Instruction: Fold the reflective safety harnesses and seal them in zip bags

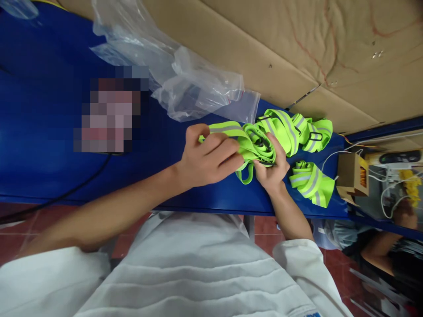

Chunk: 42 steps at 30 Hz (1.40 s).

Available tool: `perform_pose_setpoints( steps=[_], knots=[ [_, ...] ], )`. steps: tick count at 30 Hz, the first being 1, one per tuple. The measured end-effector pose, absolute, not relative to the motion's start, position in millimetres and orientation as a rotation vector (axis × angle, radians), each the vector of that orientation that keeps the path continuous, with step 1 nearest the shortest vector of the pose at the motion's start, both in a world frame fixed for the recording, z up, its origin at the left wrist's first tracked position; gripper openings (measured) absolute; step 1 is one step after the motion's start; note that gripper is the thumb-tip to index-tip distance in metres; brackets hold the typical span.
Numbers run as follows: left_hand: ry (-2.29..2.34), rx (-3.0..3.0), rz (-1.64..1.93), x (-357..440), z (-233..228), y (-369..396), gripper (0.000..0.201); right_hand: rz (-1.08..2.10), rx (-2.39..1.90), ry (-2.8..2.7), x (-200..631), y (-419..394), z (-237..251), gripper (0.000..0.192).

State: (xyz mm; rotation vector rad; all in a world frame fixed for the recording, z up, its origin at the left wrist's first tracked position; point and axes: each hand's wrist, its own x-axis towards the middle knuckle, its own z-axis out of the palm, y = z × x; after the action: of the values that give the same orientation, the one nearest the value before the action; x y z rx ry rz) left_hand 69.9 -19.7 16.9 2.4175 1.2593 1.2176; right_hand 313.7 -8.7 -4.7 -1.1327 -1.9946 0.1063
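Observation:
My left hand [208, 154] and my right hand [272, 165] both grip a neon-green reflective strap [253, 145] with grey stripes, bunched between them on a blue table [49, 145]. The strap's far end, with a black buckle, lies in a heap [297, 130] just beyond my right hand. A folded bundle of the same strap [312, 182] rests to the right of my right wrist, untouched.
Clear plastic bags [185, 83] lie on the table behind my hands. Brown cardboard [297, 48] stands along the back. A small open cardboard box [352, 174] and white cables [386, 185] sit at the right. Another person's arm [380, 246] shows low right.

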Motion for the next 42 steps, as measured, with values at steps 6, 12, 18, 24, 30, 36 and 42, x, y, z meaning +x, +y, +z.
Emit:
perform_pose_setpoints(
  steps=[6,12,18,24,30,36,42],
  knots=[
    [1.226,2.404,1.195,64.7,21.2,-13.2,0.021,0.529,-1.184,-1.938,296.9,-14.2,10.6,0.052],
    [1.38,2.466,1.268,67.8,5.5,-5.6,0.018,0.724,-1.251,-1.805,291.3,-5.8,8.9,0.042],
    [1.266,2.544,1.273,69.3,4.9,-4.8,0.022,0.637,-1.261,-1.883,297.0,-4.6,11.7,0.048],
    [1.047,2.584,1.318,71.8,5.6,-1.0,0.018,0.642,-1.167,-2.053,310.9,4.1,12.9,0.059],
    [1.086,2.895,1.559,75.6,5.0,-4.1,0.023,0.769,-1.081,-2.087,308.7,4.9,17.5,0.056],
    [1.114,2.916,1.618,73.4,0.3,-9.7,0.022,0.806,-1.062,-2.074,309.3,1.6,14.6,0.063],
    [1.192,2.899,1.704,78.0,4.4,-15.4,0.011,0.828,-1.094,-2.004,305.8,0.7,13.9,0.067]
  ],
)
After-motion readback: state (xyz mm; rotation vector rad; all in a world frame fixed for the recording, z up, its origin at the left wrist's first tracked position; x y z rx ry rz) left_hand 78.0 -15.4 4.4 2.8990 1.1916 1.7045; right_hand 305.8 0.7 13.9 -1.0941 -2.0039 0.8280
